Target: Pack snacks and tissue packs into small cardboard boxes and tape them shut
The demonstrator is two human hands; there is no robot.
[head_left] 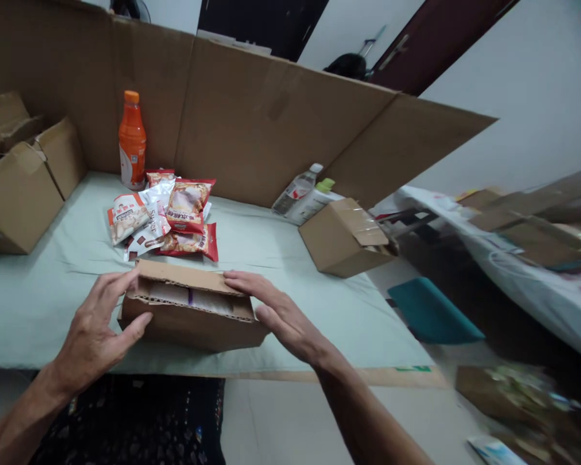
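A small brown cardboard box (196,329) is near the front edge of the table, between my two hands. Its top gapes slightly, and something white with a purple mark (190,296) shows through the slot. My left hand (94,320) grips the box's left end, fingers at the far corner and thumb on the front face. At the right end, my right hand (275,313) rests its fingers along the top flap, thumb against the side. Just behind the box lies a pile of snack packets (188,205), red, white and silver.
An orange bottle (132,145) stands by the cardboard screen (252,116) at the back. To the left are open cardboard boxes (24,194). A clear bottle (297,190), a white bottle with a green cap (314,200) and a tilted box (334,242) sit at the right.
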